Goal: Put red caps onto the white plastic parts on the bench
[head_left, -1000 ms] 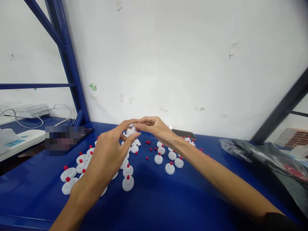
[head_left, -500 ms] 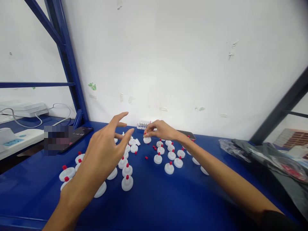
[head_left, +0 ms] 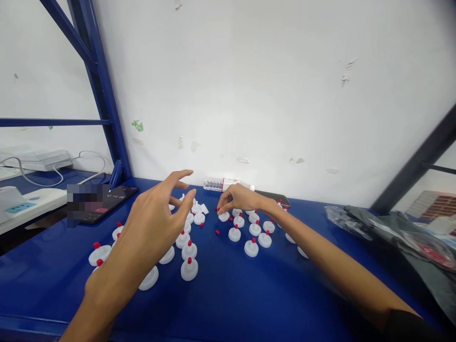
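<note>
My right hand [head_left: 237,198] reaches to the far middle of the table, thumb and fingers pinched on the red tip of a white nozzle cap [head_left: 223,217]. That cap is tilted a little; whether it touches the table I cannot tell. Closer to me on the left, my left hand [head_left: 160,218] hovers with fingers apart and holds nothing. Below it stand several white caps with red tips, such as one nearest the front [head_left: 189,270]. More red-tipped caps [head_left: 251,248] stand to the right of centre. A loose red tip [head_left: 217,232] lies between the groups.
A clear bottle [head_left: 213,184] lies along the wall, near a dark phone [head_left: 274,197]. Another phone [head_left: 107,204] and a white power strip [head_left: 33,206] are at left. Grey plastic bags [head_left: 388,232] lie at the right edge. Blue posts [head_left: 103,85] rise at the left.
My right hand has moved slightly right and nearer to me with the cap, towards the right-hand group. More of the bottle shows behind it. My left hand stays nearly still, open.
</note>
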`<action>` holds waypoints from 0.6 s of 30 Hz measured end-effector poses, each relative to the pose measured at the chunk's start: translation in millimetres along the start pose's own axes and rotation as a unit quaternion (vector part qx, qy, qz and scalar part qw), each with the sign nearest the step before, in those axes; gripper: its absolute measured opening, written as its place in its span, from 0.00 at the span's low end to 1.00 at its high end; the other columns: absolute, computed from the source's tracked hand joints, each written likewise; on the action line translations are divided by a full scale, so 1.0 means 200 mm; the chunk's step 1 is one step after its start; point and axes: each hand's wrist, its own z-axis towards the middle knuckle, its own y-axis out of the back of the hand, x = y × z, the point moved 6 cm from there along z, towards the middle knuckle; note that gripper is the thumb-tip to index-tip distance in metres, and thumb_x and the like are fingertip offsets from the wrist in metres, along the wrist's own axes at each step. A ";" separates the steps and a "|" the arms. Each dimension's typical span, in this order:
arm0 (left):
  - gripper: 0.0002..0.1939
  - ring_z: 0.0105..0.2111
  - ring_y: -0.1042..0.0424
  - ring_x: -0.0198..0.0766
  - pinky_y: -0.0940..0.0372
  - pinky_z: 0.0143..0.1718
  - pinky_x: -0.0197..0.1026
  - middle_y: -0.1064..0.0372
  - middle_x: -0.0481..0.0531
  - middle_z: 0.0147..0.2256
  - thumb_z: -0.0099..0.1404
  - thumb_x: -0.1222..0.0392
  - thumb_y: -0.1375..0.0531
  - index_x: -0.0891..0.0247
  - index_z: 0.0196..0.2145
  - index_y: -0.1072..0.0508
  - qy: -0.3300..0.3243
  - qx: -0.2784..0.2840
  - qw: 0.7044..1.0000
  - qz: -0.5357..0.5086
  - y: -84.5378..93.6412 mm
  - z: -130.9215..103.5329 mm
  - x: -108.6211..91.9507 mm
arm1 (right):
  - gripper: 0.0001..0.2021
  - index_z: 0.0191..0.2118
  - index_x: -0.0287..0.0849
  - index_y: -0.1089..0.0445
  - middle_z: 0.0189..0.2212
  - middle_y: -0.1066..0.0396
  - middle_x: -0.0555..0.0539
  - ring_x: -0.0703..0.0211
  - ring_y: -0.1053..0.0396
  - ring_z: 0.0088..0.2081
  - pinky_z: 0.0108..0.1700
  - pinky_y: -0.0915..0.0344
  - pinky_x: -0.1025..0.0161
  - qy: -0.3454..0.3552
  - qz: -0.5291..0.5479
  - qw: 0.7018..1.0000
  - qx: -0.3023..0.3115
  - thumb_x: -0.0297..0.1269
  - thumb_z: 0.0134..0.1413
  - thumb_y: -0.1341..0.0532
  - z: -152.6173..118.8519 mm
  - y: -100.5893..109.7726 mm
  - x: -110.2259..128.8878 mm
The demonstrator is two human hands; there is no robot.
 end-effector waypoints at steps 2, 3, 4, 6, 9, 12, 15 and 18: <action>0.22 0.31 0.20 0.44 0.29 0.41 0.50 0.21 0.50 0.47 0.70 0.48 0.45 0.50 0.59 0.31 0.000 -0.001 1.000 0.000 0.00 0.00 0.00 | 0.14 0.36 0.40 0.18 0.32 0.18 0.46 0.57 0.22 0.34 0.37 0.32 0.64 0.007 0.019 1.000 -0.002 0.47 0.53 0.28 0.01 -0.01 0.00; 0.22 0.31 0.20 0.44 0.29 0.41 0.50 0.21 0.50 0.47 0.70 0.48 0.45 0.50 0.59 0.31 0.000 0.000 1.000 0.001 0.00 0.00 0.00 | 0.14 0.36 0.40 0.18 0.32 0.18 0.46 0.57 0.22 0.34 0.37 0.32 0.64 0.009 0.027 1.000 0.000 0.47 0.53 0.29 0.01 -0.01 0.00; 0.22 0.31 0.20 0.44 0.29 0.41 0.50 0.21 0.50 0.47 0.70 0.48 0.45 0.50 0.59 0.31 0.000 0.000 1.000 0.002 0.00 -0.01 0.00 | 0.14 0.37 0.41 0.18 0.32 0.18 0.46 0.57 0.22 0.34 0.37 0.32 0.64 0.010 0.033 0.999 0.002 0.47 0.53 0.29 0.01 -0.02 -0.01; 0.21 0.32 0.20 0.44 0.29 0.41 0.49 0.21 0.50 0.47 0.70 0.49 0.44 0.50 0.59 0.30 0.000 0.001 1.000 0.003 0.00 -0.01 0.00 | 0.13 0.37 0.42 0.18 0.33 0.18 0.47 0.57 0.22 0.35 0.38 0.32 0.64 0.014 0.039 0.999 0.005 0.46 0.52 0.28 0.02 -0.03 -0.03; 0.20 0.34 0.20 0.44 0.30 0.39 0.48 0.22 0.49 0.47 0.69 0.50 0.44 0.50 0.58 0.29 -0.004 -0.005 1.000 0.007 -0.01 0.00 0.01 | 0.13 0.37 0.42 0.18 0.33 0.18 0.47 0.58 0.24 0.34 0.36 0.33 0.64 0.016 0.020 1.000 -0.003 0.46 0.53 0.28 0.02 -0.03 -0.06; 0.20 0.33 0.21 0.44 0.30 0.39 0.47 0.22 0.49 0.47 0.69 0.49 0.44 0.49 0.57 0.28 -0.005 -0.009 1.000 0.008 -0.01 0.00 0.01 | 0.15 0.39 0.42 0.17 0.32 0.19 0.47 0.59 0.27 0.30 0.32 0.36 0.64 0.004 -0.022 1.000 0.002 0.49 0.52 0.28 0.01 -0.01 -0.08; 0.20 0.32 0.21 0.43 0.29 0.40 0.48 0.22 0.49 0.47 0.69 0.49 0.43 0.50 0.57 0.28 -0.002 -0.007 1.000 0.008 0.00 0.00 0.01 | 0.18 0.44 0.45 0.18 0.38 0.18 0.46 0.56 0.25 0.37 0.36 0.34 0.63 0.005 -0.036 0.999 0.014 0.50 0.50 0.27 -0.01 0.01 -0.04; 0.20 0.32 0.21 0.44 0.29 0.42 0.49 0.22 0.50 0.49 0.69 0.49 0.43 0.51 0.57 0.27 -0.001 -0.006 1.000 0.006 0.01 -0.01 0.00 | 0.14 0.44 0.46 0.18 0.42 0.19 0.47 0.54 0.25 0.43 0.44 0.32 0.61 0.035 -0.037 0.998 -0.041 0.47 0.56 0.30 -0.01 0.04 0.04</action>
